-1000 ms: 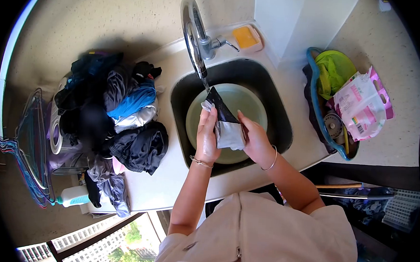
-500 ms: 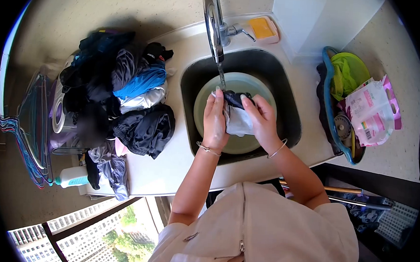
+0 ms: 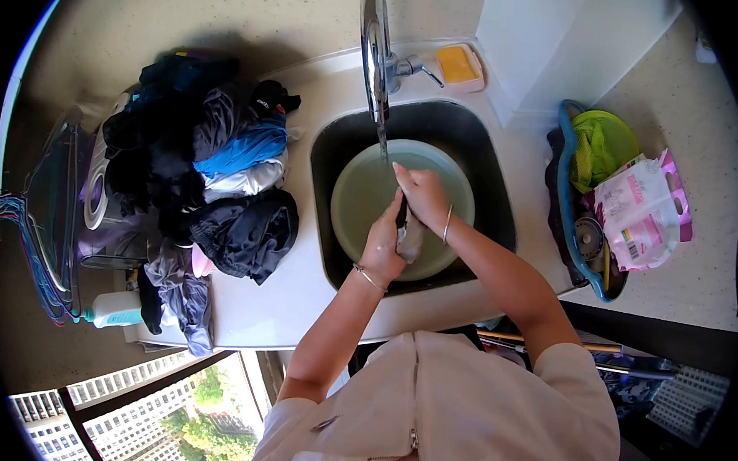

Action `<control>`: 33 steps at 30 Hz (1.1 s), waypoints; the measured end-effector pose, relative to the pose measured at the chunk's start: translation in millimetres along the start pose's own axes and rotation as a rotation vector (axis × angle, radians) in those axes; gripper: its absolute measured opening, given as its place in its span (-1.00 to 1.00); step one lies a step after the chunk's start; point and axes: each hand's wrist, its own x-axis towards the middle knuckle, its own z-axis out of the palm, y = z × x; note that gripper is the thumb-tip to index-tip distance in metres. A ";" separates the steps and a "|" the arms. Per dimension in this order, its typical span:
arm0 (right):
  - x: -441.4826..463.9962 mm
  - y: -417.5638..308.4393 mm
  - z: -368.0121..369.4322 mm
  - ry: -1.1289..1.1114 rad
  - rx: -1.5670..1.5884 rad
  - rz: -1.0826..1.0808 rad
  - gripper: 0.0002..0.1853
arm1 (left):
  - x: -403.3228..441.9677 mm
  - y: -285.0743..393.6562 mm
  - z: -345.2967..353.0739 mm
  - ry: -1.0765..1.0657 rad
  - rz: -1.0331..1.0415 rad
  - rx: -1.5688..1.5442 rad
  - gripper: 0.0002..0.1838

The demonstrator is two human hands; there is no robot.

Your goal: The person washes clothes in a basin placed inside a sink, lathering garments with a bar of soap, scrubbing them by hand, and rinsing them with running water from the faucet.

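Observation:
A wet black-and-white cloth (image 3: 411, 243), its exact kind unclear, is bunched between my two hands over the basin. My left hand (image 3: 383, 241) grips it from the left, with the white part showing at the palm and a dark strip above. My right hand (image 3: 423, 198) is closed at the cloth's upper end, knuckles up and thumb toward the tap; its fingers hide part of the cloth. Below them a pale green basin (image 3: 347, 179) of cloudy water sits in the dark sink (image 3: 497, 205). Water runs from the chrome faucet (image 3: 374, 39) just beyond my hands.
Left of the sink lies a heap of dark, blue and white clothes (image 3: 244, 232), with hangers (image 3: 39, 238) and a white bottle (image 3: 117, 309) beyond. An orange soap bar (image 3: 456, 64) rests behind the sink. On the right, a blue-rimmed basket (image 3: 566, 157) stands by a pink-white packet (image 3: 641, 213).
My hands have come closer together and lower, gathering the spread cloth into a bunch. The right hand has turned over and closed. The camera view has shifted slightly.

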 end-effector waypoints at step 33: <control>-21.1 -8.7 27.2 0.132 -0.250 -0.685 -0.53 | 55.2 -18.1 -89.6 -0.683 -0.019 -0.255 -0.67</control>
